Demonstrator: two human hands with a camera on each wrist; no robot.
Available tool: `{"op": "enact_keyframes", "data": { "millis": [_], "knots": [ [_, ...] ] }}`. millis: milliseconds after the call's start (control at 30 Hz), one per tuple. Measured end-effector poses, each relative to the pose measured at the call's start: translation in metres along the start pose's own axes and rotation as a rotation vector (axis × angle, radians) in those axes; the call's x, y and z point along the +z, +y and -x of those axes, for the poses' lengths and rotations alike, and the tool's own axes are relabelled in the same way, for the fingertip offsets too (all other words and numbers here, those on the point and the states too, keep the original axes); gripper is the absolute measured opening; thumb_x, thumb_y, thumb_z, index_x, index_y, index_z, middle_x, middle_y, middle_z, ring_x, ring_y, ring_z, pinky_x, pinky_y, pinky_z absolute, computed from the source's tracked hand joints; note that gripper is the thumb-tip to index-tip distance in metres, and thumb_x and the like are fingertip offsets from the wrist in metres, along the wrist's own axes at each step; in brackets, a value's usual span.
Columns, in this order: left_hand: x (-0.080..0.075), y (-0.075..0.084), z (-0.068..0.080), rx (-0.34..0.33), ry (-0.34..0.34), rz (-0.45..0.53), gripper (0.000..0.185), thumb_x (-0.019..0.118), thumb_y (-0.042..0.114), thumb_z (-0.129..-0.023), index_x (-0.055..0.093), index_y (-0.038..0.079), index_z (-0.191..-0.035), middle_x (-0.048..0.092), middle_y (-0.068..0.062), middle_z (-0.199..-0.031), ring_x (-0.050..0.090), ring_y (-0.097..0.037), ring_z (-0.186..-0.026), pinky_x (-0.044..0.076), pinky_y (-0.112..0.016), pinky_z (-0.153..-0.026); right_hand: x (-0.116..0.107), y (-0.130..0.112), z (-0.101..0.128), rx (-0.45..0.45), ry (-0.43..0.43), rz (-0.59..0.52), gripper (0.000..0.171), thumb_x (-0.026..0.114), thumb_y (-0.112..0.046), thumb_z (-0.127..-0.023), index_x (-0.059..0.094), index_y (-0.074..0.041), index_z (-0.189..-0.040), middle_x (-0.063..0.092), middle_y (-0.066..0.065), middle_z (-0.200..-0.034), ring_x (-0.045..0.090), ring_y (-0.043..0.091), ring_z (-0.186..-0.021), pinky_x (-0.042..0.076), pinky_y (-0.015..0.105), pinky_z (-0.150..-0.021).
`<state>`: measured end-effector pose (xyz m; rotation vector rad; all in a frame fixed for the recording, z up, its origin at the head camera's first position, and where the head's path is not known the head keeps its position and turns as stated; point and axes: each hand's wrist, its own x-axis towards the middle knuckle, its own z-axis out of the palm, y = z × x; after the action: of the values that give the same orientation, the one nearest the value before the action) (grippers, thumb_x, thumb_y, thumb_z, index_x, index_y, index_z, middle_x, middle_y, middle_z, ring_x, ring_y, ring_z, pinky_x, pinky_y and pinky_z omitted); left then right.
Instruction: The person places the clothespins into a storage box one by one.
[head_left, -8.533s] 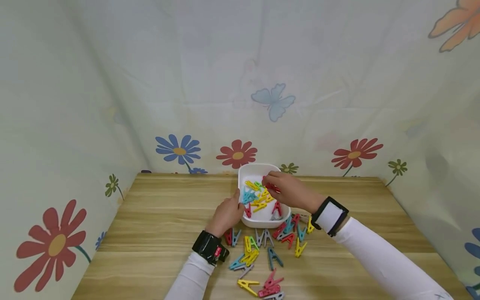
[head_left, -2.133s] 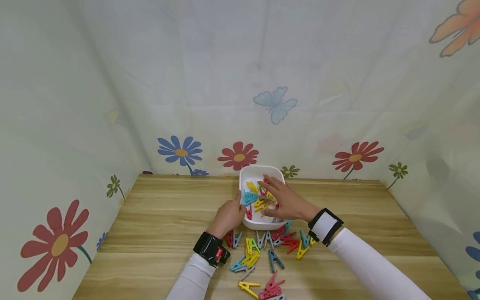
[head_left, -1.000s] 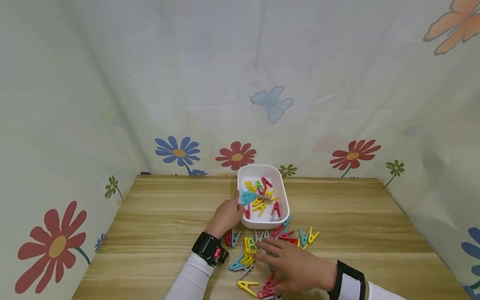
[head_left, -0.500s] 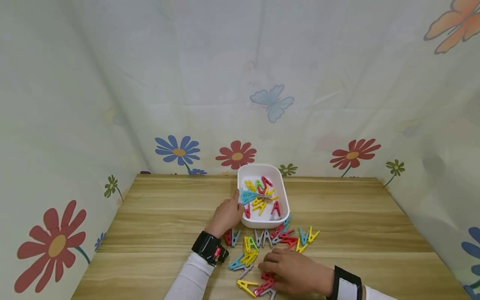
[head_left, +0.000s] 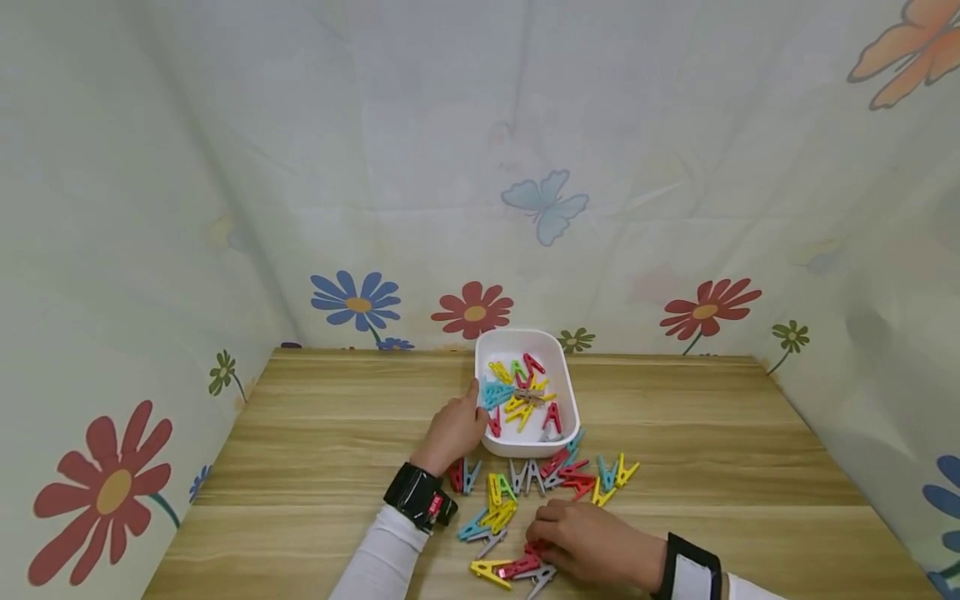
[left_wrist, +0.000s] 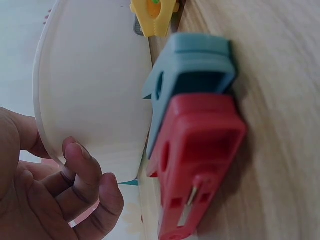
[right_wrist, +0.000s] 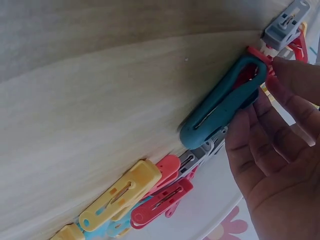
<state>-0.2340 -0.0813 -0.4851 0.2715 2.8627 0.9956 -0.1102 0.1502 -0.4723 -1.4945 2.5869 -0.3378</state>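
Flowered cloth hangs all round, daisies and a pale butterfly, and at the bottom of it sits a light wooden table (head_left: 337, 450). On that table, a white tub (head_left: 567, 398) with a heap of coloured pegs inside, and more pegs scattered on the wood at its 6 o'clock.

Left hand (head_left: 452, 429) first: it is parked on the tub's 9 o'clock wall, thumb up at the rim, fingers curled against the side, steadying it. The left wrist view confirms those curled fingers (left_wrist: 82, 172) on the white wall, with 1 blue-grey peg and 1 red peg (left_wrist: 197, 165) lying side by side on the wood just beside the tub.

Now the right hand (head_left: 592, 546), down near the front edge, at the 6 o'clock end of the scatter. Fingers are curled in over a dark teal peg (right_wrist: 225, 102), and the right wrist view shows the fingertips (right_wrist: 252, 135) wrapping it from one side; it looks like a closing pinch, though the thumb is hidden. That peg's long axis runs slantwise across the grain, and it sits right under the fingertips, well away from the left hand. The tub lies at about 12 o'clock from this grip, with the band of loose pegs between.

Just at 9 o'clock of the right hand lie a yellow peg (head_left: 489, 570), a red one and a grey peg (head_left: 542, 577), touching or nearly so.
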Motion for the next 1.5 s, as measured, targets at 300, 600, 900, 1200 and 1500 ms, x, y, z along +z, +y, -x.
{"op": "enact_keyframes", "data": {
  "millis": [300,600,900,1200,1500],
  "knots": [
    [0.0,0.0,0.002,-0.004,-0.004,0.012,0.063,0.047,0.024,-0.1,0.026,0.0,-0.154,0.048,-0.005,-0.063,0.048,-0.018,-0.049,0.039,-0.029,-0.046,0.002,0.004,-0.001,-0.006,0.026,-0.03,0.013,0.067,-0.018,-0.092,0.068,-0.023,-0.104,0.058,-0.013,-0.093,0.05,-0.005,-0.084,0.046,0.014,-0.072],
    [-0.001,0.001,0.002,-0.007,-0.009,0.013,0.063,0.047,0.024,-0.1,0.026,0.0,-0.154,0.049,-0.005,-0.064,0.049,-0.018,-0.05,0.039,-0.029,-0.047,0.0,0.003,-0.003,-0.002,0.033,-0.066,0.012,0.067,-0.015,-0.092,0.069,-0.022,-0.103,0.059,-0.011,-0.091,0.049,-0.007,-0.081,0.046,0.013,-0.07],
    [-0.002,0.001,0.002,-0.008,-0.002,0.009,0.062,0.047,0.024,-0.1,0.026,0.001,-0.154,0.048,-0.005,-0.063,0.048,-0.018,-0.05,0.039,-0.029,-0.046,-0.009,0.001,-0.005,0.057,0.034,-0.061,0.019,0.066,-0.007,-0.088,0.071,-0.018,-0.103,0.062,-0.007,-0.092,0.051,-0.006,-0.079,0.048,0.015,-0.07],
    [-0.001,0.003,0.002,-0.003,-0.004,0.01,0.063,0.047,0.024,-0.1,0.026,0.0,-0.154,0.047,-0.004,-0.062,0.048,-0.017,-0.049,0.038,-0.028,-0.046,-0.027,0.004,-0.009,0.089,0.091,-0.06,0.019,0.068,-0.003,-0.085,0.07,-0.015,-0.1,0.062,-0.002,-0.094,0.05,-0.003,-0.079,0.048,0.016,-0.068],
    [-0.002,0.002,0.001,0.007,-0.002,0.003,0.063,0.046,0.024,-0.1,0.025,-0.001,-0.154,0.045,-0.002,-0.06,0.047,-0.016,-0.048,0.037,-0.027,-0.045,-0.055,0.009,-0.014,0.071,0.228,0.061,0.02,0.07,0.001,-0.081,0.066,-0.017,-0.09,0.057,-0.006,-0.092,0.049,0.0,-0.077,0.046,0.017,-0.065]
  ]
}}
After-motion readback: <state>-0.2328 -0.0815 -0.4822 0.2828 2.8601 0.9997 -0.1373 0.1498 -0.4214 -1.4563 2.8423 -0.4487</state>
